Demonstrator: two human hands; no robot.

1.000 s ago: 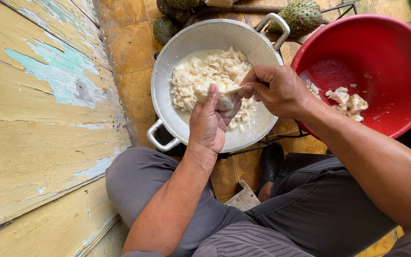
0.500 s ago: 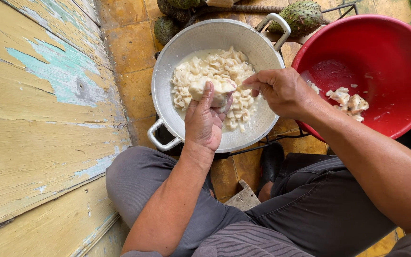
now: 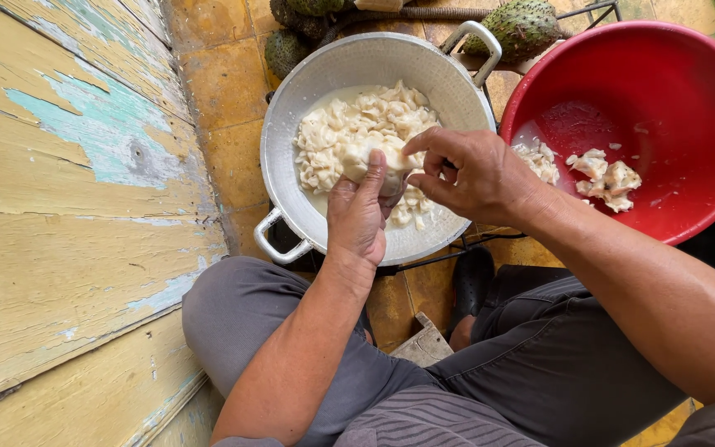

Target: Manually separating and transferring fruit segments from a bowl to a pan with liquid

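My left hand [image 3: 359, 213] holds a chunk of white fruit pulp [image 3: 371, 157] over a round metal pot [image 3: 287, 124] filled with several pieces of the same white pulp [image 3: 357, 120]. My right hand [image 3: 472, 174] pinches at that chunk from the right, fingertips touching it. Both hands hover over the pot's near half. A red plastic basin [image 3: 688, 99] to the right holds a few scraps of pulp [image 3: 610, 178] in a little liquid.
A yellow wooden wall with peeling turquoise paint [image 3: 68, 182] runs along the left. Green spiky fruits [image 3: 527, 25] lie beyond the pot on the orange tiled floor [image 3: 225, 83]. My grey-trousered legs [image 3: 233, 314] are below, and a small wooden block [image 3: 424, 343] is between them.
The left hand has shifted slightly and turned the pulp chunk. The right hand's fingers have moved in closer onto it. Pot and basin have not moved.
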